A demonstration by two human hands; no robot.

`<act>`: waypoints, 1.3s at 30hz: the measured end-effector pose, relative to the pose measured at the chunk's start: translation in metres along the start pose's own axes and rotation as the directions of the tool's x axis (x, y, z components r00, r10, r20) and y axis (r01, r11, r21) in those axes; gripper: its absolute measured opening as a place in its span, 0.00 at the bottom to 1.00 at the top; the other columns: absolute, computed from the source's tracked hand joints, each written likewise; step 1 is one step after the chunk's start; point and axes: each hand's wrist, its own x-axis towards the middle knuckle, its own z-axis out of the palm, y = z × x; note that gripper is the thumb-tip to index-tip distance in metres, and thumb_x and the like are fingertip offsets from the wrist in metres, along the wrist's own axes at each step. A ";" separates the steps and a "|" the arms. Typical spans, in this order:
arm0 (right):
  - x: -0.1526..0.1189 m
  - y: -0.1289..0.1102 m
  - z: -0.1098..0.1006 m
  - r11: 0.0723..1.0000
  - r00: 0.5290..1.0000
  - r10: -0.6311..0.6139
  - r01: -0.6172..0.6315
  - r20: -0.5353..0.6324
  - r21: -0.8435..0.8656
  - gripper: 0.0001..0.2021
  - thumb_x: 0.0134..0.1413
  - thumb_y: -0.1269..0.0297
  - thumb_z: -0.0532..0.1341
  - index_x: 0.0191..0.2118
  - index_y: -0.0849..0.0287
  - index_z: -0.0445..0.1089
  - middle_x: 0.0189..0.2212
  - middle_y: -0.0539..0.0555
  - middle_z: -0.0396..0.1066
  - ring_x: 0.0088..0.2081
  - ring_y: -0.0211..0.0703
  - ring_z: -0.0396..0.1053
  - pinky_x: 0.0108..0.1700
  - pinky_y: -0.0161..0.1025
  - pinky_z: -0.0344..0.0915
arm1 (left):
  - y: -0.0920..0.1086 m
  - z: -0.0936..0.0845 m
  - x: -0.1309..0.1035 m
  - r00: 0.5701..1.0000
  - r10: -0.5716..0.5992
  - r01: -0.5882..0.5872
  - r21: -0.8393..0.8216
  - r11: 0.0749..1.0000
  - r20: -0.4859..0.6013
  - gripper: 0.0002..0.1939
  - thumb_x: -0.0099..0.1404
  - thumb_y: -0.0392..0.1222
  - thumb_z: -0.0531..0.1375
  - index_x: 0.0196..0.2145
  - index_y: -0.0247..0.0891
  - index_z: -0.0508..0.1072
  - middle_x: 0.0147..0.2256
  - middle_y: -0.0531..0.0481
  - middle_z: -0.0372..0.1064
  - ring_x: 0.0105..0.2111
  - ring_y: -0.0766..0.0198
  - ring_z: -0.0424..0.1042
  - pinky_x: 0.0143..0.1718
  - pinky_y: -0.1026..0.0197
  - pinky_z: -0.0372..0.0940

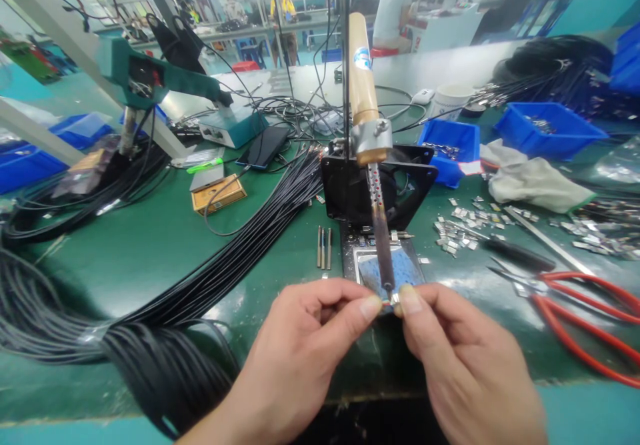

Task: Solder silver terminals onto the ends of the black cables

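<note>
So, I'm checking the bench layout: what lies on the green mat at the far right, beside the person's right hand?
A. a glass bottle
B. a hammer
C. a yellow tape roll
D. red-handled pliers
D: the red-handled pliers lie on the green mat, right of the right hand.

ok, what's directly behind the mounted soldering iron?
Behind the soldering iron sits a black fan housing, with a blue bin further back. The iron's barrel and clamp cover part of the fan's opening, so its blades can't be made out.
</note>
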 end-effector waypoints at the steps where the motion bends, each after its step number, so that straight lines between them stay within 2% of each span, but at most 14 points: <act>1: 0.001 0.001 -0.001 1.000 1.000 -0.018 0.018 0.013 -0.008 0.17 0.65 0.51 0.60 0.28 0.54 0.69 0.19 0.44 0.60 0.22 0.34 0.56 0.24 0.31 0.56 | 0.000 0.000 0.000 1.000 0.006 -0.006 0.000 1.000 0.002 0.11 0.69 0.47 0.64 0.33 0.39 0.82 0.26 0.56 0.68 0.27 0.68 0.58 0.29 0.67 0.55; 5: 0.002 0.002 -0.002 0.998 0.998 -0.060 0.061 0.032 -0.028 0.16 0.65 0.52 0.60 0.28 0.54 0.70 0.19 0.44 0.60 0.22 0.33 0.56 0.23 0.30 0.56 | 0.000 -0.001 0.001 1.000 0.017 -0.017 -0.007 1.000 0.004 0.12 0.69 0.48 0.64 0.34 0.39 0.82 0.27 0.56 0.68 0.27 0.67 0.59 0.29 0.67 0.56; 8: 0.000 -0.002 0.001 1.000 1.000 -0.021 0.021 -0.013 -0.015 0.17 0.65 0.51 0.59 0.28 0.54 0.69 0.20 0.44 0.59 0.23 0.33 0.55 0.24 0.31 0.55 | 0.000 -0.001 0.001 1.000 0.021 -0.021 -0.010 1.000 0.005 0.12 0.69 0.47 0.64 0.34 0.39 0.82 0.28 0.55 0.69 0.28 0.67 0.59 0.29 0.67 0.56; 14: -0.002 -0.004 0.003 0.999 1.000 0.018 -0.018 -0.003 0.027 0.17 0.65 0.51 0.60 0.28 0.55 0.69 0.20 0.44 0.59 0.23 0.34 0.54 0.25 0.32 0.55 | -0.001 0.000 0.002 1.000 0.023 -0.023 -0.015 1.000 0.009 0.12 0.69 0.48 0.64 0.33 0.39 0.82 0.26 0.57 0.67 0.26 0.68 0.56 0.28 0.67 0.55; 21: 0.001 0.007 -0.002 1.000 0.998 -0.025 0.025 0.054 0.009 0.16 0.64 0.50 0.60 0.30 0.54 0.70 0.19 0.44 0.59 0.22 0.34 0.55 0.23 0.31 0.56 | -0.001 0.000 0.001 1.000 0.023 -0.023 -0.038 0.999 0.013 0.10 0.69 0.46 0.64 0.35 0.40 0.84 0.29 0.55 0.72 0.29 0.67 0.62 0.31 0.67 0.58; 25: 0.001 0.011 -0.004 1.000 0.999 -0.017 0.016 0.044 0.014 0.15 0.65 0.51 0.60 0.30 0.54 0.70 0.19 0.44 0.59 0.22 0.35 0.55 0.23 0.32 0.56 | 0.000 0.000 0.003 1.000 0.026 -0.026 -0.043 0.999 0.010 0.09 0.69 0.46 0.65 0.37 0.42 0.85 0.29 0.55 0.73 0.30 0.66 0.64 0.32 0.67 0.59; 28: 0.001 0.013 -0.005 0.998 0.995 -0.061 0.060 0.073 0.016 0.14 0.65 0.52 0.60 0.31 0.54 0.70 0.19 0.44 0.60 0.21 0.35 0.56 0.21 0.31 0.57 | 0.000 -0.001 0.003 1.000 0.027 -0.026 -0.053 0.998 0.008 0.09 0.69 0.45 0.65 0.38 0.42 0.85 0.30 0.54 0.74 0.30 0.66 0.64 0.33 0.67 0.60; 35: -0.001 0.004 0.000 0.999 1.000 0.001 -0.001 0.014 0.035 0.16 0.65 0.51 0.60 0.29 0.55 0.69 0.19 0.45 0.59 0.22 0.36 0.55 0.23 0.32 0.55 | 0.000 0.001 0.002 1.000 0.019 -0.018 -0.069 0.997 0.008 0.09 0.69 0.45 0.65 0.36 0.41 0.85 0.26 0.56 0.70 0.27 0.68 0.58 0.28 0.66 0.56; 39: -0.001 0.001 0.001 0.999 1.000 0.010 -0.011 0.019 0.052 0.15 0.64 0.51 0.61 0.30 0.55 0.70 0.19 0.45 0.59 0.22 0.36 0.55 0.23 0.33 0.55 | -0.001 0.001 0.002 1.000 0.009 -0.008 -0.067 0.998 0.016 0.10 0.68 0.47 0.65 0.34 0.40 0.84 0.25 0.56 0.67 0.26 0.68 0.55 0.27 0.66 0.54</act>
